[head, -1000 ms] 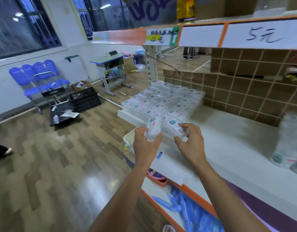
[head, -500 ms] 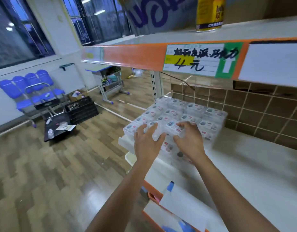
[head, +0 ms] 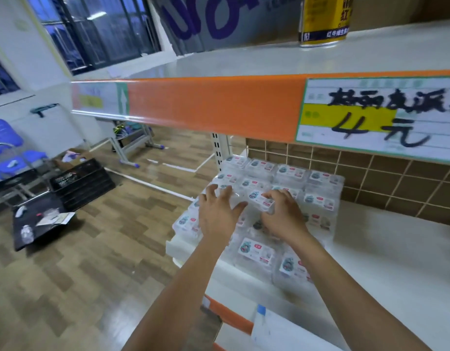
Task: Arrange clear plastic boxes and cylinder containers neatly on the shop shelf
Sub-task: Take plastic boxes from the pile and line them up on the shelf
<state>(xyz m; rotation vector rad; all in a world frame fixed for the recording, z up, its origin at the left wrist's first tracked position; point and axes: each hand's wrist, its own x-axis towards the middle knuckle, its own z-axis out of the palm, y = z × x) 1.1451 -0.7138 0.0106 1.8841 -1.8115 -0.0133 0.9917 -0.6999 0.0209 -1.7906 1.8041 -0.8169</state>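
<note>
Two hands on likely light, stiff, slippery boxes [head: 317, 202]: your right hand [head: 281, 215] pinches one box [head: 263, 201]; your left hand [head: 217, 215], spread, presses at its 9 o'clock. Grip the sides.

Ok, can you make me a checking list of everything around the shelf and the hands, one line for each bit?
Surface: white shelf, with a brown tiled wall behind it.
Job's things: clear plastic boxes with labels, stacked in rows at the shelf's left end; no cylinder containers seen.
Clutter: yellow can on the upper shelf; white paper at the front edge.
Grippers: left hand lies spread on the stack; right hand curls its fingers round a top box.
Cables: nothing seen.
Surroundings: price tag reading 4 元, blue chairs, black crate, wooden floor.
</note>
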